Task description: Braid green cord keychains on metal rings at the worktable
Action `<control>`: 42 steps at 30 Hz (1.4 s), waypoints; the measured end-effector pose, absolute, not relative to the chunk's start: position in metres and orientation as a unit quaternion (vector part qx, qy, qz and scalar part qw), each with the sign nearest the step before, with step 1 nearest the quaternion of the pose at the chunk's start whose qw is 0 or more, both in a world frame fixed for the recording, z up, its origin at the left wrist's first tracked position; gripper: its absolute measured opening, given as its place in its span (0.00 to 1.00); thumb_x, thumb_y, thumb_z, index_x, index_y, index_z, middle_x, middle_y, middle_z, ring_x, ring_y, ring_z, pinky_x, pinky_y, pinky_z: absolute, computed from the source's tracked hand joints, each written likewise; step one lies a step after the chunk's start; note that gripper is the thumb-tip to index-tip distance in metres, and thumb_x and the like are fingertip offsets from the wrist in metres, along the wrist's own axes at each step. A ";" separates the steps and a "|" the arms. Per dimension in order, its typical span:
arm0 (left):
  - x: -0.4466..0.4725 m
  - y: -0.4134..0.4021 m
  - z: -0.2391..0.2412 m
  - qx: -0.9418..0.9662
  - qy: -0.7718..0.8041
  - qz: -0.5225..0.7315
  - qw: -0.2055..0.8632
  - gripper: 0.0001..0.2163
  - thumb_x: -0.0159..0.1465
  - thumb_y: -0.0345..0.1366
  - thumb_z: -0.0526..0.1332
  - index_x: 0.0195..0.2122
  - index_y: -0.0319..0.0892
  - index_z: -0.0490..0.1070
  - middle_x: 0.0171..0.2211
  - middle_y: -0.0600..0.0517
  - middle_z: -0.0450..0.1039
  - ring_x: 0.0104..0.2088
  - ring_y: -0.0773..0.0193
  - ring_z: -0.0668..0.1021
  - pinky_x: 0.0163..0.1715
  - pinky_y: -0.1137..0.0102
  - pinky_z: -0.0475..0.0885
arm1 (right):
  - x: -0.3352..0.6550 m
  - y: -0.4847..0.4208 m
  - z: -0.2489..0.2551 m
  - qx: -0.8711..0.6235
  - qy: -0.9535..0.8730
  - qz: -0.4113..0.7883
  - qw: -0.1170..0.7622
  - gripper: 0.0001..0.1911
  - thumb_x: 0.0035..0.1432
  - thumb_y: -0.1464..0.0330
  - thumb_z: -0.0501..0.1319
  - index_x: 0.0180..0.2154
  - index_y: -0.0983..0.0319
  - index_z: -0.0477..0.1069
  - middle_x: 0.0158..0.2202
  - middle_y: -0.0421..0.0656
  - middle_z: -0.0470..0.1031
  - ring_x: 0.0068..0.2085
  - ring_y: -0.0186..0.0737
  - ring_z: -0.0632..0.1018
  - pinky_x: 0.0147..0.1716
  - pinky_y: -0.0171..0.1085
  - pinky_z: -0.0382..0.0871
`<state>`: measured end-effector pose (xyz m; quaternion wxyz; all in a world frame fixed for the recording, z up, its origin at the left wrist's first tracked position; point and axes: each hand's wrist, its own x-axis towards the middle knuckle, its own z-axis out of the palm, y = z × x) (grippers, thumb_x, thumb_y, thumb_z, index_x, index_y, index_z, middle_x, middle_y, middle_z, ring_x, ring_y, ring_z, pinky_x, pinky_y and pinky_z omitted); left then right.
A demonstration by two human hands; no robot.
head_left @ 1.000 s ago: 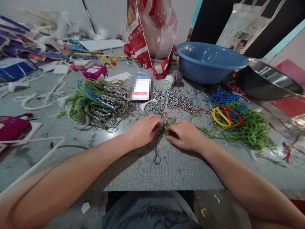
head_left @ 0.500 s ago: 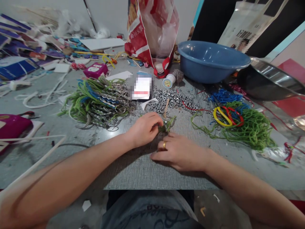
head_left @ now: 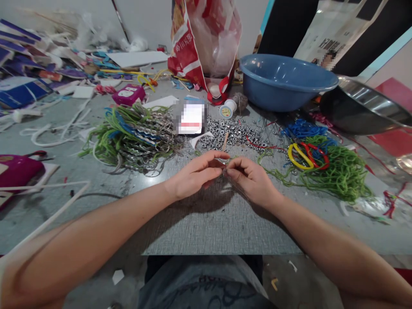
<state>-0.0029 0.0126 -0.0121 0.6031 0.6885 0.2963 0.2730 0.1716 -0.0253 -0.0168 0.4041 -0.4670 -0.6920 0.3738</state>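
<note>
My left hand (head_left: pixel 196 175) and my right hand (head_left: pixel 252 179) meet fingertip to fingertip just above the table. Each is closed in a pinch on thin cord (head_left: pixel 232 185), whose fine strands trail below the fingers; much of it is hidden. Some green yarn shows just behind the fingertips. Beyond the hands lie many small metal nuts (head_left: pixel 222 136) and a thin wooden stick (head_left: pixel 225 141). To the left is a bundle of braided cords (head_left: pixel 138 137) in green, blue and grey with nuts worked in. At right lies loose green yarn (head_left: pixel 343 176).
Scissors (head_left: pixel 301 157) with yellow and red handles rest by blue yarn (head_left: pixel 304 130). Farther back stand a blue basin (head_left: pixel 283 92), a metal bowl (head_left: pixel 357 107), a red bag (head_left: pixel 186 56), a thread spool (head_left: pixel 226 110) and a phone (head_left: pixel 192 118). Purple tape measures (head_left: pixel 128 93) lie left.
My right hand has lifted off the table and moved up to my left fingertips. My left fingers have straightened somewhat, and the green yarn between the hands is now mostly hidden.
</note>
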 end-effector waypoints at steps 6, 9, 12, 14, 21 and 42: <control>0.003 0.015 -0.014 0.664 0.310 0.248 0.634 0.17 0.60 0.31 0.54 0.50 0.39 0.58 0.25 0.56 0.68 0.16 0.75 0.63 0.16 0.77 0.59 | 0.170 -0.020 -0.024 -0.483 -0.650 0.400 0.430 0.03 0.56 0.68 0.55 0.31 0.61 0.64 0.25 0.37 0.67 0.26 0.31 0.68 0.28 0.33 0.63; 0.003 0.016 -0.015 0.681 0.313 0.253 0.611 0.16 0.60 0.29 0.53 0.50 0.40 0.59 0.22 0.58 0.66 0.16 0.75 0.63 0.15 0.77 0.59 | 0.172 -0.020 -0.024 -0.491 -0.655 0.382 0.429 0.06 0.57 0.67 0.54 0.38 0.61 0.65 0.32 0.40 0.70 0.28 0.31 0.69 0.27 0.33 0.64; 0.003 0.017 -0.016 0.697 0.302 0.253 0.599 0.16 0.61 0.28 0.53 0.51 0.41 0.58 0.22 0.58 0.65 0.17 0.75 0.64 0.16 0.78 0.60 | 0.174 -0.020 -0.024 -0.478 -0.674 0.373 0.422 0.16 0.58 0.64 0.56 0.47 0.61 0.64 0.36 0.43 0.71 0.30 0.33 0.70 0.28 0.34 0.66; 0.003 0.017 -0.017 0.703 0.302 0.253 0.592 0.17 0.61 0.28 0.52 0.52 0.41 0.57 0.22 0.58 0.64 0.17 0.75 0.64 0.16 0.78 0.60 | 0.175 -0.020 -0.025 -0.478 -0.685 0.366 0.411 0.20 0.56 0.62 0.59 0.50 0.61 0.64 0.34 0.42 0.71 0.30 0.33 0.71 0.28 0.34 0.66; 0.003 0.016 -0.017 0.720 0.326 0.245 0.562 0.20 0.61 0.28 0.51 0.55 0.37 0.56 0.21 0.59 0.61 0.19 0.72 0.66 0.19 0.76 0.63 | 0.179 -0.015 -0.026 -0.521 -0.695 0.287 0.404 0.08 0.55 0.67 0.58 0.34 0.62 0.74 0.30 0.41 0.76 0.31 0.35 0.73 0.32 0.35 0.66; 0.005 0.018 -0.020 0.796 0.367 0.299 0.376 0.08 0.58 0.34 0.58 0.29 0.41 0.76 0.26 0.56 0.78 0.28 0.69 0.76 0.28 0.76 0.70 | 0.179 -0.013 -0.024 -0.554 -0.767 0.188 0.263 0.21 0.63 0.58 0.46 0.22 0.61 0.62 0.20 0.39 0.65 0.23 0.33 0.66 0.25 0.33 0.55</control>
